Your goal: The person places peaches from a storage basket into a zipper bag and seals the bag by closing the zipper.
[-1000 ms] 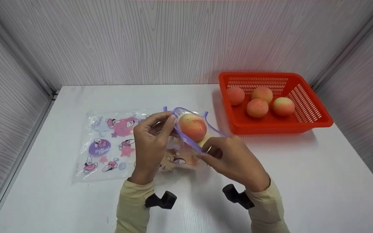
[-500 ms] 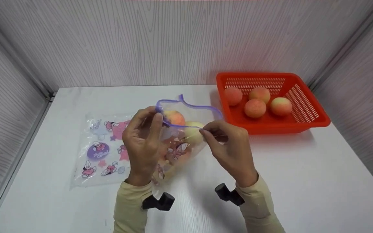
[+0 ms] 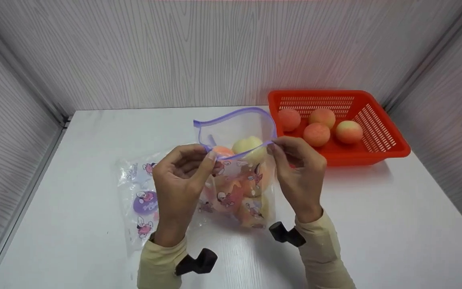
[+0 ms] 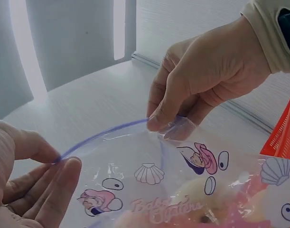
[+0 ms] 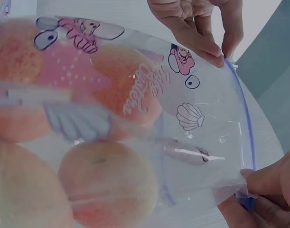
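Observation:
In the head view my left hand [image 3: 181, 176] pinches the purple zip edge of a clear printed zip bag [image 3: 225, 196] at its left side. My right hand [image 3: 301, 172] pinches the same edge at the right. Between the hands the bag's mouth gapes, its far rim standing up. Several peaches lie inside; a pale yellow peach [image 3: 251, 145] shows at the mouth, and a reddish peach [image 5: 109, 183] shows through the plastic in the right wrist view. From the left wrist, thumb and fingers of the right hand [image 4: 211, 71] are seen gripping the purple strip.
A second printed plastic bag [image 3: 142, 204] lies flat on the white table [image 3: 391, 224], partly under the left hand. At the back right stands a red basket [image 3: 383, 154] with several peaches, one of them a yellow-red peach [image 3: 349, 132]. Wood-patterned panels [image 3: 231, 52] border the table.
Both hands have shifted apart along the zip edge, the right one up and rightward. The filled bag now hangs more upright with its mouth wider. The flat bag has slid slightly right and nearer.

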A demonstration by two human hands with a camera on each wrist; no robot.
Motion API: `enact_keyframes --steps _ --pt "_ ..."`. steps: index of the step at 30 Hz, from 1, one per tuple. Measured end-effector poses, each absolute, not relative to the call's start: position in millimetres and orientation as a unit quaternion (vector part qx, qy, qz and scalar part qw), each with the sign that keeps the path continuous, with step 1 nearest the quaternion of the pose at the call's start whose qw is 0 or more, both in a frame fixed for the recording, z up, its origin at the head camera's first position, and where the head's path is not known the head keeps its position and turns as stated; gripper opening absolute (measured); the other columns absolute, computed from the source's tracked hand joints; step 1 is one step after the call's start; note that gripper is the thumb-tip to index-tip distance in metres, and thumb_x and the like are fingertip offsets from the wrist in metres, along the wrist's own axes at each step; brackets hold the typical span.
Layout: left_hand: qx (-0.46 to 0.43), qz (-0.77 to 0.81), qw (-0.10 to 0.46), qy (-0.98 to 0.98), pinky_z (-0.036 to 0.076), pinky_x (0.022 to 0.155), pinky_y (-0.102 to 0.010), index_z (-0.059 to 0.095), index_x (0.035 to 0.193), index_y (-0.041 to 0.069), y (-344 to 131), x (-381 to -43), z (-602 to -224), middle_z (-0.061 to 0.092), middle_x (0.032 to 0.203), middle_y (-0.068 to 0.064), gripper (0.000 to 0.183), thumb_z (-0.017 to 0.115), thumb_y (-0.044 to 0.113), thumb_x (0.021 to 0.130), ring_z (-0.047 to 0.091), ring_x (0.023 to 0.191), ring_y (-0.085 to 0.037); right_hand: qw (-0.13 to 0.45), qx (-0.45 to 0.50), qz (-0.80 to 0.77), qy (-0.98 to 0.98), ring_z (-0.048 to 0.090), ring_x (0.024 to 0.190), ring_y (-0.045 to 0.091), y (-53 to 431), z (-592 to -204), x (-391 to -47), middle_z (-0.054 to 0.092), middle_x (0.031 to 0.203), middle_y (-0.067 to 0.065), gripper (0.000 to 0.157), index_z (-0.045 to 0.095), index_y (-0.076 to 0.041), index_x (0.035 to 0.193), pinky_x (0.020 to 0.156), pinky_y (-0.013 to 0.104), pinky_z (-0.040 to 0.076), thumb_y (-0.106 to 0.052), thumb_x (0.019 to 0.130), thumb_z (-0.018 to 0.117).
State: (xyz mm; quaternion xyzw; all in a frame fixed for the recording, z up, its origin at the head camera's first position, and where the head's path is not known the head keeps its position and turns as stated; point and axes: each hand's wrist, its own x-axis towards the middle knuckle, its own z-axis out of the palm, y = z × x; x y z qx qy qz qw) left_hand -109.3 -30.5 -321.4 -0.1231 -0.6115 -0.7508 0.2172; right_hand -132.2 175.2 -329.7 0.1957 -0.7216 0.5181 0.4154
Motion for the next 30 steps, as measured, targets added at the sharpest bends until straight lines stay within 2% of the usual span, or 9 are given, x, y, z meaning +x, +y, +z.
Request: enact_keyframes --steps 5,9,11,13,15,17,21,26,30 --pt "-0.138 -0.737 0.199 -0.631 0.063 0.063 -0.037 0.069 0.097 -0.007 -39.2 -111.1 -320.6 0.070 0.085 -0.019 0.013 0.075 0.002 0.090 0.071 0.067 -0.029 0.413 0.199 0.543 -0.703 0.074 0.076 0.020 177.3 -330.9 -137.2 0.075 0.086 0.010 0.016 0.072 0.006 0.095 0.073 0.032 0.063 0.015 0.081 0.076" --pt "-0.121 -0.680 0.280 -0.667 0.059 0.062 -0.027 0.071 0.100 -0.005 -58.9 -121.3 -328.2 0.069 0.086 -0.014 0.014 0.073 0.007 0.093 0.066 0.069 -0.023 0.406 0.203 0.553 -0.699 0.075 0.079 0.022 179.0 -332.1 -139.7 0.075 0.089 0.011 0.016 0.072 0.006 0.096 0.075 0.034 0.063 0.013 0.082 0.076" --pt "-0.096 -0.637 0.314 -0.697 0.057 0.074 -0.026 0.070 0.110 -0.005 -69.5 -128.5 -335.2 0.069 0.100 -0.012 0.020 0.072 0.008 0.094 0.065 0.084 -0.020 0.403 0.202 0.555 -0.699 0.075 0.081 0.022 180.2 -333.0 -140.5 0.075 0.090 0.011 0.015 0.072 0.006 0.097 0.076 0.034 0.063 0.012 0.083 0.076" --pt "-0.078 -0.608 0.315 -0.725 0.053 0.091 -0.030 0.065 0.124 -0.004 -77.1 -135.5 -342.3 0.067 0.118 -0.010 0.031 0.070 0.007 0.095 0.062 0.105 -0.019 0.397 0.200 0.559 -0.699 0.075 0.081 0.022 181.6 -334.0 -140.8 0.075 0.090 0.011 0.015 0.072 0.006 0.097 0.076 0.034 0.063 0.012 0.083 0.076" --pt "-0.083 -0.603 0.281 -0.742 0.047 0.105 -0.035 0.056 0.137 -0.002 -79.8 -141.1 -348.7 0.061 0.134 -0.010 0.043 0.067 0.007 0.097 0.056 0.124 -0.019 0.391 0.200 0.567 -0.697 0.075 0.081 0.022 183.2 -335.1 -141.0 0.075 0.090 0.012 0.015 0.072 0.007 0.097 0.075 0.034 0.063 0.013 0.083 0.075" --pt "-0.094 -0.624 0.231 -0.741 0.043 0.112 -0.038 0.049 0.146 0.001 -78.1 -145.2 -353.5 0.059 0.140 -0.011 0.051 0.066 0.009 0.099 0.054 0.131 -0.021 0.384 0.203 0.574 -0.694 0.075 0.081 0.023 184.7 -335.9 -141.4 0.075 0.089 0.013 0.015 0.072 0.008 0.096 0.075 0.034 0.063 0.014 0.083 0.074" --pt "-0.097 -0.674 0.187 -0.708 0.048 0.108 -0.035 0.055 0.140 -0.002 -67.6 -151.7 -359.2 0.068 0.126 -0.016 0.042 0.063 0.011 0.101 0.063 0.122 -0.023 0.371 0.205 0.595 -0.683 0.076 0.082 0.025 186.9 -336.8 -142.7 0.074 0.091 0.015 0.014 0.071 0.010 0.097 0.077 0.036 0.063 0.016 0.084 0.073" --pt "-0.071 -0.693 0.245 -0.675 0.058 0.091 -0.029 0.070 0.111 -0.008 -59.0 -152.8 -357.8 0.074 0.100 -0.015 0.017 0.066 0.003 0.098 0.072 0.095 -0.021 0.364 0.191 0.617 -0.671 0.076 0.083 0.027 189.1 -337.5 -143.1 0.075 0.092 0.017 0.012 0.071 0.010 0.098 0.077 0.037 0.062 0.012 0.086 0.073" --pt "-0.086 -0.685 0.277 -0.668 0.060 0.086 -0.029 0.070 0.107 -0.008 -58.3 -147.3 -349.9 0.074 0.095 -0.014 0.013 0.067 -0.001 0.096 0.073 0.087 -0.021 0.379 0.172 0.619 -0.666 0.075 0.079 0.026 194.0 -336.0 -144.6 0.075 0.089 0.016 0.011 0.073 0.009 0.098 0.076 0.035 0.063 0.010 0.087 0.073"
